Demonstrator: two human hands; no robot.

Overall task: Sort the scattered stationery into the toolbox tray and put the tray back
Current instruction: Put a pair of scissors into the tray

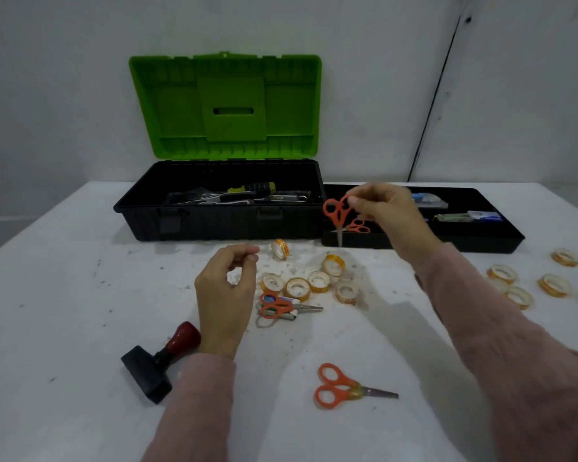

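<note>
My right hand (386, 211) pinches a pair of orange scissors (336, 213) by a handle ring, blades hanging down over the left end of the black tray (501, 243). Another orange pair (359, 226) lies inside the tray there. My left hand (227, 288) hovers over the table with fingers loosely curled and nothing in it. Orange scissors (346, 386) lie near me, and another pair (281, 306) rests on a small tube. Several tape rolls (317, 281) cluster in the middle, with more tape rolls (521, 286) at the right.
The toolbox (221, 211) stands open at the back with its green lid (226, 106) up and hand tools inside. A black stamp with a red knob (157, 363) lies at the left. Glue and correction tape (467, 216) sit in the tray's right part.
</note>
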